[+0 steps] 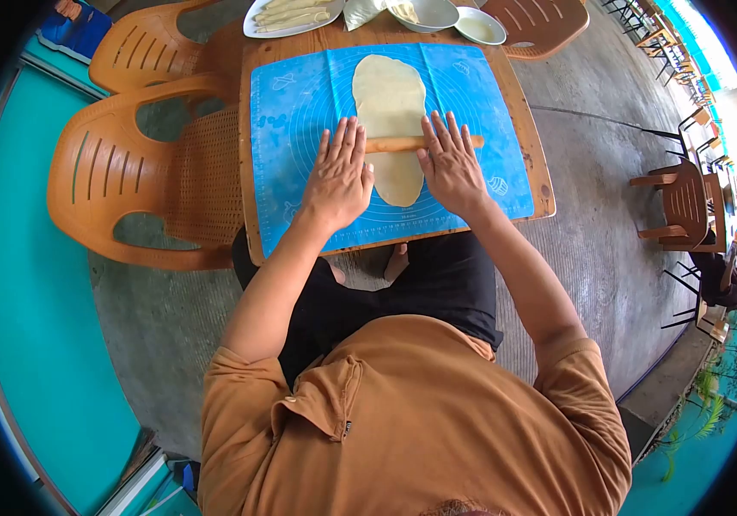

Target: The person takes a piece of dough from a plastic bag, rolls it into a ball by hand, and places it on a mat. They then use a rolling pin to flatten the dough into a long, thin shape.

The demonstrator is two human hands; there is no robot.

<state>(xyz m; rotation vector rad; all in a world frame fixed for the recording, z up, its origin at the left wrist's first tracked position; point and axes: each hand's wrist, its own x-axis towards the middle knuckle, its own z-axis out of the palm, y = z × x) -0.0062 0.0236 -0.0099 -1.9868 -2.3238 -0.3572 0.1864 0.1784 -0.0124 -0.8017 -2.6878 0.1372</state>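
Note:
A long, flat oval of dough lies lengthwise on a blue silicone mat printed with circles and a ruler edge. Across it rests a wooden rolling pin. My left hand lies flat over the pin's left end, fingers stretched forward, hiding that end. At the other side, my right hand presses flat on the pin with its fingers extended; the right tip shows beyond them. Both palms are down, and neither hand's fingers wrap around the pin.
On the wooden table, a white plate of dough strips stands at the back, beside a plastic bag, a bowl and a small dish. Orange plastic chairs stand at the left; another chair is behind.

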